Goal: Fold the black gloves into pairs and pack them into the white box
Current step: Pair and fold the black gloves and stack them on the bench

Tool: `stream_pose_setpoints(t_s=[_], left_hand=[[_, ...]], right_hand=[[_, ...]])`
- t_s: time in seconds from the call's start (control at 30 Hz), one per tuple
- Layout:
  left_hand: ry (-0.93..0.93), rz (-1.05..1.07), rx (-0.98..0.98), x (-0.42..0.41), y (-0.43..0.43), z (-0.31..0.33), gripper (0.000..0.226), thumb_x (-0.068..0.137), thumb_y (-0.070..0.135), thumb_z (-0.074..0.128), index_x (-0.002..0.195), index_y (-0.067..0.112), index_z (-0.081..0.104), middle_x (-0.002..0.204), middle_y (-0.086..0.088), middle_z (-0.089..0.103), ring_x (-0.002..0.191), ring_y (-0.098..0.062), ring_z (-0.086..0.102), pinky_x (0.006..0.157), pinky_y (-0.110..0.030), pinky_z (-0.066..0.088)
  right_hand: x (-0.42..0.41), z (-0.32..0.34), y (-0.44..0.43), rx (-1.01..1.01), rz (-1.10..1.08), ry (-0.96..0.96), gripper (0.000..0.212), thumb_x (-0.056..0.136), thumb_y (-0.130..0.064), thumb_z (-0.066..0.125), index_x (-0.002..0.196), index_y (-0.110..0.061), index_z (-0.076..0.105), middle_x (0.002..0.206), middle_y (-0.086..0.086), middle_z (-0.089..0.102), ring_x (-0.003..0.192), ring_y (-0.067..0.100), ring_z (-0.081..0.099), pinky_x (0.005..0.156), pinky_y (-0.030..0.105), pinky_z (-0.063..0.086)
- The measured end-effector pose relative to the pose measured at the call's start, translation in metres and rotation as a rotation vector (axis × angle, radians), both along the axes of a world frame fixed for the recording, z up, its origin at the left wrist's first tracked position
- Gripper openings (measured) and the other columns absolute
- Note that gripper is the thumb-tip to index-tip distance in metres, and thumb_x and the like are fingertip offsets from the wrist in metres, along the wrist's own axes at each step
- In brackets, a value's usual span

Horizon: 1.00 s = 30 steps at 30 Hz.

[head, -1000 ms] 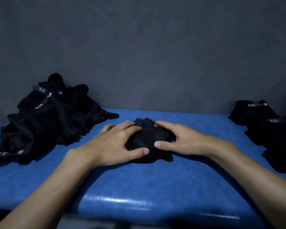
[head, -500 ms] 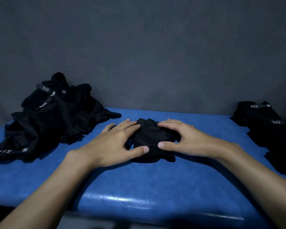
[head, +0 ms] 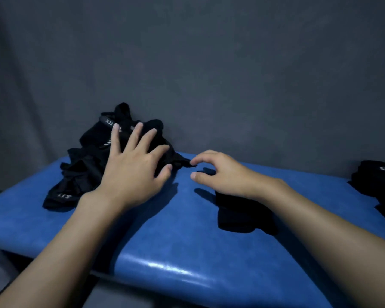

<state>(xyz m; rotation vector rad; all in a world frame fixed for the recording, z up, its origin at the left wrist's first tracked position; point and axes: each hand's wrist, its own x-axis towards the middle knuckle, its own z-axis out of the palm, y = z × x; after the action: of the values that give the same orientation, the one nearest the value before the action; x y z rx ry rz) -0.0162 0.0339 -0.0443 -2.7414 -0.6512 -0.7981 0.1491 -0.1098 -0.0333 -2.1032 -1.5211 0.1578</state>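
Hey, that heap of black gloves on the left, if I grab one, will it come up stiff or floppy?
Probably floppy: the heap lies crumpled, with limp edges draped on the blue table. Likely light, since it looks like thin fabric. Neighbours may drag along, as the gloves look tangled where the left hand reaches.

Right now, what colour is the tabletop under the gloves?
The tabletop is blue; the head view shows it.
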Motion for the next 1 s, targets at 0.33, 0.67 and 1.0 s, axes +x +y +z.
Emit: stream_pose_setpoints(t_s=[0.33,0.67,1.0], left_hand=[[0.100,0.046,-0.118,-0.007,0.016,-0.011,0.060,0.094,0.054,0.039,0.150,0.034,0.034,0.164,-0.003,0.019,0.153,-0.026,0.000,0.117,-0.065,-0.002],[0.093,0.031,-0.133,-0.008,0.013,-0.009,0.064,0.095,0.054,0.038,0.153,0.032,0.026,0.163,-0.004,0.018,0.153,-0.027,-0.002,0.117,-0.064,-0.005],[-0.308,-0.367,-0.370,0.009,-0.028,0.007,0.055,0.085,0.048,0.068,0.135,0.030,0.052,0.130,0.016,0.057,0.129,-0.006,0.046,0.115,-0.046,0.030]], right_hand=[[0.000,-0.015,0.056,-0.177,-0.075,-0.175,0.048,0.093,-0.042,0.057,0.137,-0.024,0.052,0.149,-0.014,0.039,0.140,0.010,0.030,0.113,0.040,0.024],[0.013,0.007,0.030,0.257,-0.107,-0.052,0.027,0.085,-0.016,0.070,0.111,-0.010,0.069,0.116,-0.004,0.060,0.111,0.015,0.058,0.102,0.029,0.043],[0.005,0.036,-0.025,0.537,-0.245,0.212,0.015,0.081,-0.010,0.076,0.095,-0.015,0.072,0.094,0.000,0.072,0.093,0.015,0.068,0.085,0.025,0.054]])
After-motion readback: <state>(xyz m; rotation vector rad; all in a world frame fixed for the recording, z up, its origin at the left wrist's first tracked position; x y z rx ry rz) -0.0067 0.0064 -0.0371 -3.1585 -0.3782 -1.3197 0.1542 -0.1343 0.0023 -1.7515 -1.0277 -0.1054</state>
